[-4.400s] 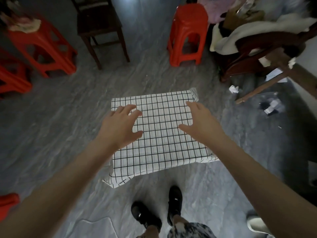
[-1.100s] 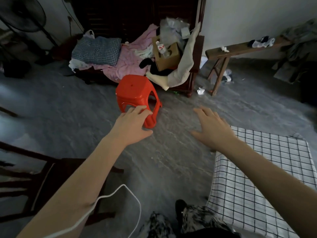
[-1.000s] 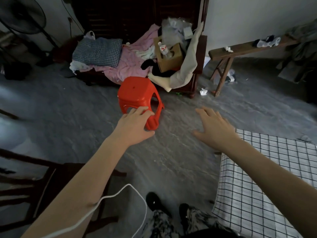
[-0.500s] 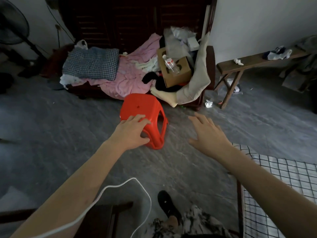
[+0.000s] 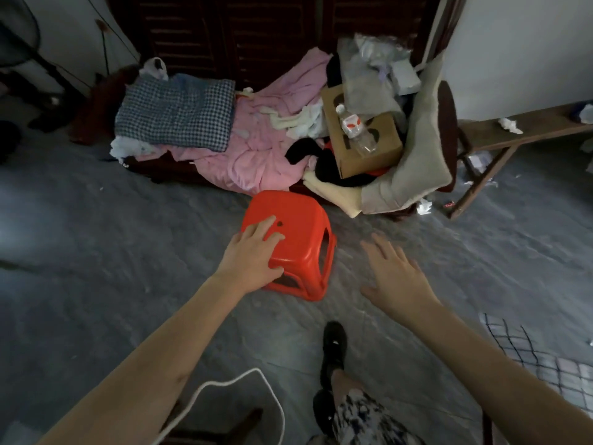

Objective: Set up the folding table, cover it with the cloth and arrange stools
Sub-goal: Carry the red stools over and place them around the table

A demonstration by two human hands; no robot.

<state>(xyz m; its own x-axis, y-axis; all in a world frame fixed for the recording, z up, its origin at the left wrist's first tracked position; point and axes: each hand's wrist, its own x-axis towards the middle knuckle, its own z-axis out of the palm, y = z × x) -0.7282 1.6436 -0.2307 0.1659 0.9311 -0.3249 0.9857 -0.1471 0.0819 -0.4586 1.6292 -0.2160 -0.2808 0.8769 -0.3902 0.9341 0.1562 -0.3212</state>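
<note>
Floor: grey streaked stone floor (image 5: 96,252) fills most of the frame, dim and mottled.
Furniture pile: across the upper centre, a dark wooden bench heaped with a pink crumpled blanket (image 5: 256,155), a blue-and-white checked cushion (image 5: 176,114) and a brown cardboard box (image 5: 365,136) with a clear plastic bottle (image 5: 354,130) lying on it.
Side bench: a plain wooden trestle bench (image 5: 519,130) sits at the upper right edge, against the pale wall.
Table cloth: white cloth with a black grid (image 5: 545,358) shows at the lower right corner, only a corner of it in view.
Stool: the red plastic square-topped stool (image 5: 301,242) stands on the floor at centre frame, just in front of the pile.
Left hand: left hand (image 5: 253,255) lies on the stool's near left edge, fingers spread flat over the seat, thumb down along the side. No full grip visible.
Right hand: right hand (image 5: 394,277) hovers right of the stool, fingers straight and splayed, holding nothing, clear of the stool.
Cable: a white cord (image 5: 237,383) loops at the bottom centre.
</note>
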